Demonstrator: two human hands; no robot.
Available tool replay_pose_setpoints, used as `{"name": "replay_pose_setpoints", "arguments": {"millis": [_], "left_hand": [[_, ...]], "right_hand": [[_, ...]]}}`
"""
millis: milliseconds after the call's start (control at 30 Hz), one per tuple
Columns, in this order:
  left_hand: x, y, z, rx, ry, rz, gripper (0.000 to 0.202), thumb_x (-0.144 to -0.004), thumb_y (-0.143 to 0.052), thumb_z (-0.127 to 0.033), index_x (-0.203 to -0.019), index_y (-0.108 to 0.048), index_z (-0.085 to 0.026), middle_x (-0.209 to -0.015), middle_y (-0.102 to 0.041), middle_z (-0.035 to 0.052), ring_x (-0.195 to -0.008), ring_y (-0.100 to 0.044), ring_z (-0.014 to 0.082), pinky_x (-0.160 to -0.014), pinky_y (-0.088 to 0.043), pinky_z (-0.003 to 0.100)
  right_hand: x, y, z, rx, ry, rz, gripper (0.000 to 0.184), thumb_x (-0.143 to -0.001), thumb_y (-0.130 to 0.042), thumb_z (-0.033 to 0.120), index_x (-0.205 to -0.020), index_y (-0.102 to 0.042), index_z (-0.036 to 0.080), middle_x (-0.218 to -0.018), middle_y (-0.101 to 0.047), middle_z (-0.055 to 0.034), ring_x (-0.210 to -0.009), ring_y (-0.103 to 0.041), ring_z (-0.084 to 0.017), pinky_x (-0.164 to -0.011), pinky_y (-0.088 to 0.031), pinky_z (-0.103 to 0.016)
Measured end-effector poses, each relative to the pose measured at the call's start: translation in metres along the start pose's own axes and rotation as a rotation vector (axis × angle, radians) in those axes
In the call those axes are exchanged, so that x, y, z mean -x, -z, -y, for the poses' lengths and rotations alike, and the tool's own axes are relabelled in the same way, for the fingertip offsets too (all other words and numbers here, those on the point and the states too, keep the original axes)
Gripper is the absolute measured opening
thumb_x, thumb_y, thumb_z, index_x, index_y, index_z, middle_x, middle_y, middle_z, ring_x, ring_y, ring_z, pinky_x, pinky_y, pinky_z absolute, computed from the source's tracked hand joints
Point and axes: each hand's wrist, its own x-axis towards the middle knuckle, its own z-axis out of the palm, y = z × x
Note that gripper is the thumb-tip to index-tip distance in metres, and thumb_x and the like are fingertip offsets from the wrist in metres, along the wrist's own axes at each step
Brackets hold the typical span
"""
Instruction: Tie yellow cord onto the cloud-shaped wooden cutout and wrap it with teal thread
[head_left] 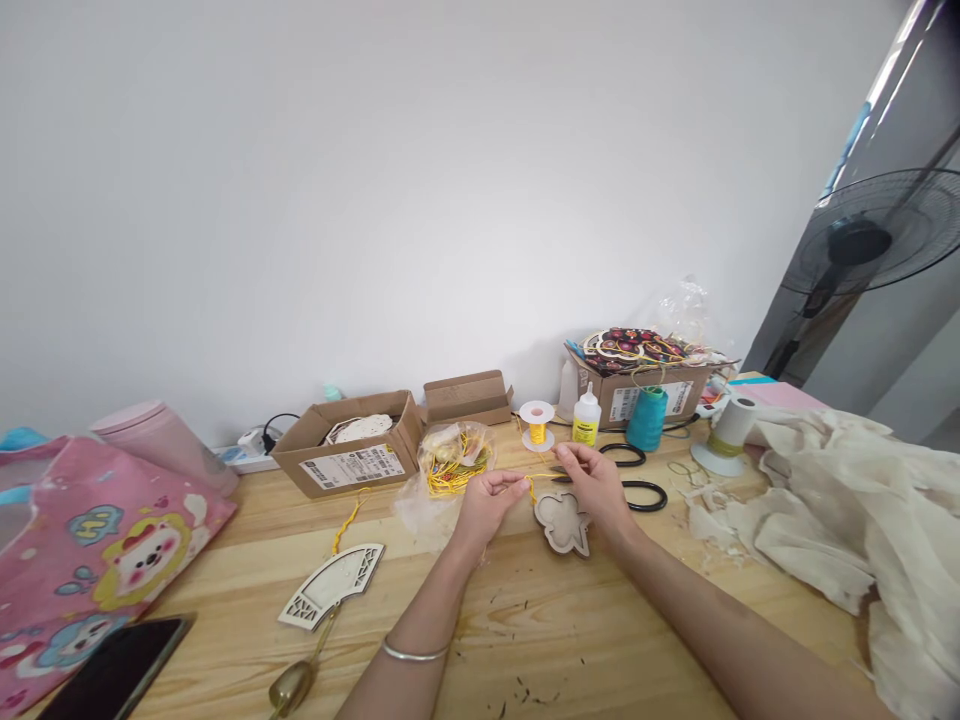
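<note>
A thin yellow cord (541, 476) runs between my two hands above the table. My left hand (487, 508) pinches it with thumb and forefinger, and a short twisted length hangs below the fingertips. My right hand (598, 488) is closed at the cord's other side, thumb and finger together. Just under that hand lies a lobed wooden piece (564, 524) with a raised rim. Black-handled scissors (646, 496) rest behind and right of it, their blades partly hidden by my right hand. A fan-shaped wooden piece (334, 585) with a yellow cord loop lies further left.
Behind my hands stand a yellow thread spool (537, 432), a glue bottle (586, 418) and a teal thread cone (647, 420). Cardboard boxes (352, 470) and a plastic bag of cords (454, 460) line the wall. Cream cloth (832, 520) heaps at right; a phone (120, 670) lies front left.
</note>
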Motion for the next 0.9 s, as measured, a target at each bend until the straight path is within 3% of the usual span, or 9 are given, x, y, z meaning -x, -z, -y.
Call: {"name": "replay_pose_setpoints", "arguments": {"millis": [100, 200, 333, 533, 700, 900], "left_hand": [[0.001, 0.0, -0.001, 0.008, -0.016, 0.015, 0.03, -0.055, -0.069, -0.037, -0.072, -0.066, -0.012, -0.064, -0.066, 0.0028, -0.054, -0.053, 0.0102, -0.055, -0.039, 0.021], [0.002, 0.0, -0.004, 0.028, -0.02, 0.034, 0.03, -0.056, -0.068, -0.037, -0.073, -0.066, -0.012, -0.065, -0.065, 0.0027, -0.056, -0.052, 0.0098, -0.054, -0.037, 0.02], [0.005, -0.002, -0.009, 0.02, 0.016, 0.028, 0.031, -0.055, -0.068, -0.038, -0.07, -0.065, -0.011, -0.055, -0.059, -0.0008, -0.044, -0.041, 0.0053, -0.043, -0.028, 0.018], [0.007, -0.003, -0.012, 0.06, 0.061, 0.075, 0.036, -0.057, -0.066, -0.042, -0.072, -0.063, -0.009, -0.035, -0.029, -0.0101, -0.035, -0.015, 0.0012, -0.039, -0.008, 0.019], [0.007, -0.003, -0.012, 0.048, 0.075, 0.069, 0.037, -0.056, -0.066, -0.043, -0.071, -0.063, -0.01, -0.035, -0.026, -0.0105, -0.035, -0.014, 0.0014, -0.039, -0.005, 0.02], [0.007, -0.004, -0.012, 0.02, 0.061, 0.031, 0.036, -0.055, -0.066, -0.043, -0.072, -0.066, -0.011, -0.033, -0.032, -0.0087, -0.035, -0.019, 0.0029, -0.039, -0.013, 0.02]], "right_hand": [[0.002, -0.001, 0.0, 0.201, 0.214, 0.083, 0.025, -0.075, -0.051, 0.038, -0.085, -0.065, 0.02, -0.09, -0.064, -0.0062, -0.087, -0.053, -0.02, -0.078, -0.038, -0.033], [0.004, -0.003, -0.003, 0.312, 0.288, 0.173, 0.018, -0.074, -0.053, 0.033, -0.075, -0.067, 0.022, -0.08, -0.066, -0.0043, -0.082, -0.054, -0.019, -0.08, -0.036, -0.035], [0.005, -0.005, -0.008, 0.287, 0.239, 0.19, 0.024, -0.076, -0.05, 0.034, -0.065, -0.065, 0.019, -0.068, -0.063, -0.0033, -0.068, -0.054, -0.017, -0.068, -0.04, -0.03], [0.005, -0.006, -0.01, 0.22, 0.132, 0.161, 0.027, -0.076, -0.048, 0.035, -0.063, -0.062, 0.016, -0.066, -0.061, -0.0028, -0.065, -0.053, -0.015, -0.062, -0.04, -0.027], [0.006, -0.007, -0.005, 0.137, 0.097, 0.161, 0.026, -0.075, -0.049, 0.036, -0.064, -0.061, 0.016, -0.065, -0.06, -0.0022, -0.063, -0.053, -0.014, -0.06, -0.041, -0.025], [0.007, -0.007, 0.001, 0.065, 0.103, 0.155, 0.024, -0.074, -0.05, 0.035, -0.063, -0.06, 0.017, -0.068, -0.061, -0.0032, -0.065, -0.053, -0.014, -0.061, -0.042, -0.025]]}}
